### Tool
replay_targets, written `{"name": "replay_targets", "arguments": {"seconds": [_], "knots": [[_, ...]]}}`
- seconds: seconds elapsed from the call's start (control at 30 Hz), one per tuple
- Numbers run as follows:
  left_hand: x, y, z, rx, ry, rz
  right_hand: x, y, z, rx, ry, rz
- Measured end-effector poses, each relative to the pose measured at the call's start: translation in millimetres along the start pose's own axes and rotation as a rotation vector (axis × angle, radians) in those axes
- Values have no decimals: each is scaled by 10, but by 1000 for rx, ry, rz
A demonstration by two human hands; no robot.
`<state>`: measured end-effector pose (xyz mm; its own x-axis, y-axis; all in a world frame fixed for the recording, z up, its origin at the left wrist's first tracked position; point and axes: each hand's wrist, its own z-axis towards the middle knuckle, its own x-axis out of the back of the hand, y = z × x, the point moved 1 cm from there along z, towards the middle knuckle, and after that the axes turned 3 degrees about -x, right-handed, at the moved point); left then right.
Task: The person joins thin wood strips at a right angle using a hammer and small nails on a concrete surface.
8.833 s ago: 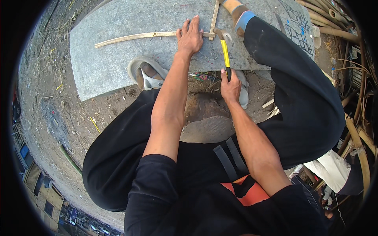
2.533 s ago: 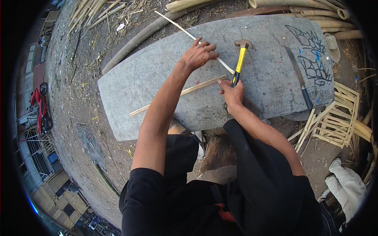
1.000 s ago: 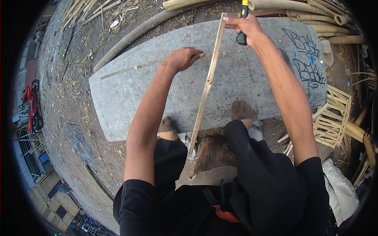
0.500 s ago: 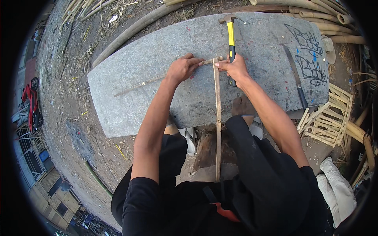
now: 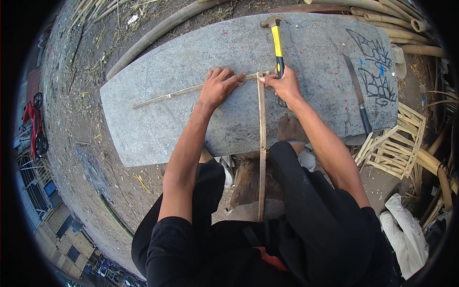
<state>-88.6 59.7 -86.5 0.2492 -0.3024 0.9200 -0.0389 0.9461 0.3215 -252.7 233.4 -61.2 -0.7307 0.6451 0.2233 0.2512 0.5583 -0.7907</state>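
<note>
Two narrow bamboo strips meet at a corner on a grey slab. The long bamboo strip (image 5: 262, 167) runs from that corner down toward my lap. A second bamboo strip (image 5: 184, 91) slants leftward across the slab. My left hand (image 5: 217, 88) lies over this second strip, fingers bent and pressing it near the corner. With the thumb at the crossing, my right hand (image 5: 285, 86) pinches the long strip's far end. A claw hammer (image 5: 277, 40) with a yellow and black handle passes under my right hand; whether my fingers also grip it, I cannot tell.
The grey slab (image 5: 153, 129) spans the space before me. A knife (image 5: 357, 91) with a dark handle rests on its right side. Beyond the right edge lie a bamboo slat frame (image 5: 394, 143) and a pale cloth (image 5: 406, 237). Bamboo poles (image 5: 382, 21) are stacked at far right.
My left hand has flattened down more over the second strip, which has swung slightly at its left end. My right hand stays at the crossing. The whole view has shifted a little.
</note>
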Motion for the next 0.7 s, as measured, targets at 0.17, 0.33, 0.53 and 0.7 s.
{"name": "replay_targets", "arguments": {"seconds": [0.17,0.33,0.53,0.7], "knots": [[-7,-1,25,10,32,30,-64,3,-36,19,60,-150],[-9,28,72,20,-4,2,-103,21,5,22,50,-48],[10,14,64,26,28,-11,-52,-105,56,-26,30,26],[13,53,88,18,-24,-68,-21,-73,23,-26,-1,24]]}}
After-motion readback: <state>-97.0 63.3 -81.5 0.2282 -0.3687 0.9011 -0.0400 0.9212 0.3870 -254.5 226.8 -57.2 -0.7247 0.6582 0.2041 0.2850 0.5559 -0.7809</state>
